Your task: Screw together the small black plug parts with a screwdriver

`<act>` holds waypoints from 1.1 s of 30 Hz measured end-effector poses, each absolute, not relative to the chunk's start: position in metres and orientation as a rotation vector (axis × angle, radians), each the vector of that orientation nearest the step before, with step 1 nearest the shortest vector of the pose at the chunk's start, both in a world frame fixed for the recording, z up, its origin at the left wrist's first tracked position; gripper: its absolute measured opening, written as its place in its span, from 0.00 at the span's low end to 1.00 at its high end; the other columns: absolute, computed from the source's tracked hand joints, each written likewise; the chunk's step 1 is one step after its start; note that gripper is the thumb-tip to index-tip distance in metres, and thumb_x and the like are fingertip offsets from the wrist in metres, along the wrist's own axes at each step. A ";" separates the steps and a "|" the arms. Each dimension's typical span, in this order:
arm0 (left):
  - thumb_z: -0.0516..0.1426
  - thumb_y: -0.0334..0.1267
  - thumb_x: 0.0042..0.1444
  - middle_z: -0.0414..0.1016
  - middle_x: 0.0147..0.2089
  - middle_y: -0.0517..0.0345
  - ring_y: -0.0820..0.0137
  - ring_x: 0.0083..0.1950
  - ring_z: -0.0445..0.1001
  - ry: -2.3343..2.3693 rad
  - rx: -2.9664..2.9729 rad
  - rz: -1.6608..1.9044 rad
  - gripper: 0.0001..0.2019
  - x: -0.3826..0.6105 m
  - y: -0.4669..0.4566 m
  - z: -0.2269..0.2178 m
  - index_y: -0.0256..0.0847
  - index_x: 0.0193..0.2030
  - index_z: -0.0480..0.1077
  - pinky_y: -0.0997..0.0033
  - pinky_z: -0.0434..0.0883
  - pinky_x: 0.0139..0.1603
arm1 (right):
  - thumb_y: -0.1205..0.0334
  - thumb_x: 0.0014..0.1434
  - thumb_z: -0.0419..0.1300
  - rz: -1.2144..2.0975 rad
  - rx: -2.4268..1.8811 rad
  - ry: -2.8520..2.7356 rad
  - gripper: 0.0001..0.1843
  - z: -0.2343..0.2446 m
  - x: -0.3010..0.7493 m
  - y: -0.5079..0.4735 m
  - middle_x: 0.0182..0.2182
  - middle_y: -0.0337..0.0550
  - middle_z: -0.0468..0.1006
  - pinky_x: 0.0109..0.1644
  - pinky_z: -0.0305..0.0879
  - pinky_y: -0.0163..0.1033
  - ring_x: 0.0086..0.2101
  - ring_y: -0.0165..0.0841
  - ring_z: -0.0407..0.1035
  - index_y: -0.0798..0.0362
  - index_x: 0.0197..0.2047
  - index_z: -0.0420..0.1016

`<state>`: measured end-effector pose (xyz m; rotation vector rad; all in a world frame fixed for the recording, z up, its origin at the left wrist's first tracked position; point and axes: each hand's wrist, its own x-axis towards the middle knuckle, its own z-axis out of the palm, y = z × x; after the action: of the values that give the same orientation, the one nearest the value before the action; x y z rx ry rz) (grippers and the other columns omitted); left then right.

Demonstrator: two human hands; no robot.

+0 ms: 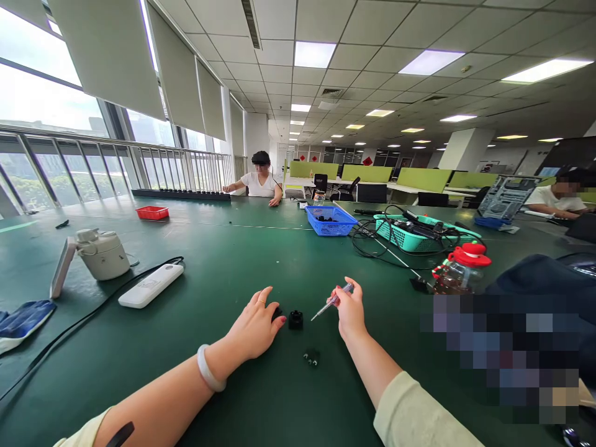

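Observation:
My right hand (351,310) pinches a small screwdriver (331,302), whose thin shaft slants down to the left. Its tip is close to a small black block (295,320) that stands on the green table (218,397). On the block's left, my left hand (254,324) lies palm down, thumb and fingers around another small black part (277,313), mostly hidden by the hand. Nearer to me, between my forearms, is a little cluster of dark pieces with shiny spots (311,357), too small to name.
To the left are a white power strip (151,285), a cream bottle (103,254) and a phone (63,267). Farther off stand a red tray (153,213), a blue basket (330,221) and a green basket of cables (421,234). A red-lidded jar (460,268) stands right. Two people sit beyond.

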<state>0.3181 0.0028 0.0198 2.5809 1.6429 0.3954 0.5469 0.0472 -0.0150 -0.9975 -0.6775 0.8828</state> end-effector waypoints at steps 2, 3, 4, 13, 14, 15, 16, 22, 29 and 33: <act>0.46 0.54 0.64 0.47 0.74 0.38 0.51 0.73 0.49 1.541 2.504 0.393 0.30 0.324 -0.001 0.021 0.36 0.65 0.61 0.47 0.56 0.69 | 0.55 0.44 0.64 0.894 -0.998 -0.660 0.30 -0.015 0.548 0.048 0.22 0.26 0.70 0.25 0.71 0.39 0.22 0.31 0.70 0.47 0.51 0.60; 0.47 0.56 0.63 0.44 0.75 0.38 0.51 0.74 0.47 1.490 2.475 0.385 0.33 0.328 -0.003 0.021 0.37 0.68 0.57 0.46 0.54 0.70 | 0.55 0.44 0.64 0.900 -0.996 -0.645 0.30 -0.016 0.548 0.048 0.22 0.26 0.69 0.25 0.71 0.39 0.22 0.30 0.70 0.47 0.50 0.60; 0.49 0.58 0.61 0.43 0.75 0.40 0.51 0.75 0.45 1.441 2.458 0.372 0.36 0.331 -0.005 0.021 0.39 0.70 0.53 0.43 0.52 0.71 | 0.55 0.43 0.64 0.909 -0.992 -0.624 0.30 -0.016 0.549 0.049 0.22 0.26 0.69 0.26 0.70 0.39 0.22 0.30 0.69 0.47 0.50 0.60; 0.55 0.60 0.56 0.48 0.75 0.50 0.42 0.74 0.42 1.285 2.555 0.268 0.30 0.350 -0.016 0.017 0.55 0.64 0.61 0.25 0.45 0.66 | 0.63 0.41 0.63 0.985 -0.980 -0.469 0.26 -0.015 0.548 0.051 0.21 0.26 0.69 0.26 0.67 0.34 0.22 0.27 0.67 0.46 0.46 0.64; 0.54 0.58 0.58 0.51 0.74 0.50 0.42 0.74 0.44 1.279 2.570 0.274 0.27 0.350 -0.016 0.017 0.55 0.62 0.63 0.25 0.46 0.66 | 0.64 0.41 0.63 0.991 -0.979 -0.468 0.25 -0.014 0.547 0.051 0.21 0.26 0.69 0.26 0.67 0.34 0.22 0.27 0.67 0.46 0.45 0.64; 0.54 0.55 0.59 0.54 0.72 0.51 0.43 0.73 0.47 1.278 2.586 0.282 0.24 0.350 -0.015 0.017 0.55 0.61 0.64 0.25 0.47 0.66 | 0.64 0.41 0.63 0.998 -0.979 -0.468 0.25 -0.013 0.547 0.050 0.21 0.26 0.69 0.25 0.66 0.34 0.22 0.27 0.67 0.46 0.45 0.64; 0.54 0.53 0.60 0.57 0.71 0.52 0.44 0.72 0.49 1.278 2.602 0.292 0.21 0.349 -0.015 0.017 0.55 0.59 0.66 0.25 0.48 0.65 | 0.65 0.41 0.62 1.006 -0.980 -0.469 0.25 -0.012 0.547 0.050 0.21 0.27 0.69 0.25 0.66 0.34 0.22 0.27 0.67 0.47 0.45 0.64; 0.55 0.46 0.61 0.69 0.59 0.52 0.54 0.64 0.61 1.268 2.588 0.441 0.18 0.344 -0.006 0.016 0.54 0.58 0.67 0.37 0.55 0.67 | 0.66 0.41 0.61 1.035 -1.009 -0.459 0.24 -0.008 0.546 0.047 0.20 0.27 0.68 0.26 0.68 0.34 0.21 0.27 0.65 0.48 0.45 0.65; 0.61 0.55 0.53 0.70 0.51 0.52 0.55 0.59 0.64 1.155 2.596 0.476 0.26 0.345 -0.003 0.012 0.53 0.58 0.69 0.40 0.54 0.67 | 0.66 0.41 0.60 1.040 -1.015 -0.460 0.24 -0.006 0.546 0.047 0.20 0.27 0.68 0.27 0.68 0.34 0.21 0.27 0.66 0.48 0.45 0.65; 0.61 0.53 0.54 0.70 0.47 0.54 0.57 0.55 0.65 1.083 2.646 0.466 0.19 0.348 -0.003 0.013 0.53 0.52 0.74 0.46 0.59 0.63 | 0.66 0.40 0.61 1.042 -1.011 -0.465 0.25 -0.005 0.546 0.047 0.19 0.27 0.68 0.27 0.68 0.34 0.21 0.27 0.65 0.48 0.45 0.64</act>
<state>0.3485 -0.0029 0.0133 2.6463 1.0828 0.4658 0.5457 0.0465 -0.0053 -1.0111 -0.4652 1.0424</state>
